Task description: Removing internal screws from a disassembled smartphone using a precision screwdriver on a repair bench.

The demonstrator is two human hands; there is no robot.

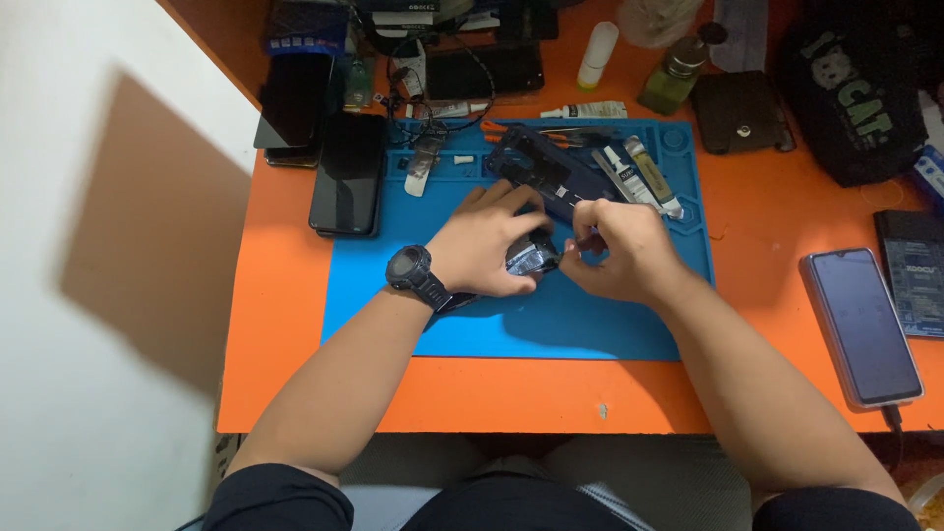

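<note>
My left hand (489, 241), with a black watch (413, 275) on the wrist, is closed around a small dark shiny phone part (532, 257) over the blue work mat (393, 305). My right hand (621, 248) pinches a thin tool whose tip touches that part. Just beyond both hands lies an opened dark blue phone frame (546, 169) on the mat. What sits under my left palm is hidden.
Two black phones (348, 172) lie at the mat's left, and another phone (862, 324) with a cable rests on the orange table (285, 324) at right. Glue tubes (651, 175), tweezers, small bottles (596, 56), a dark wallet (739, 110) and a black bag (855, 93) crowd the back.
</note>
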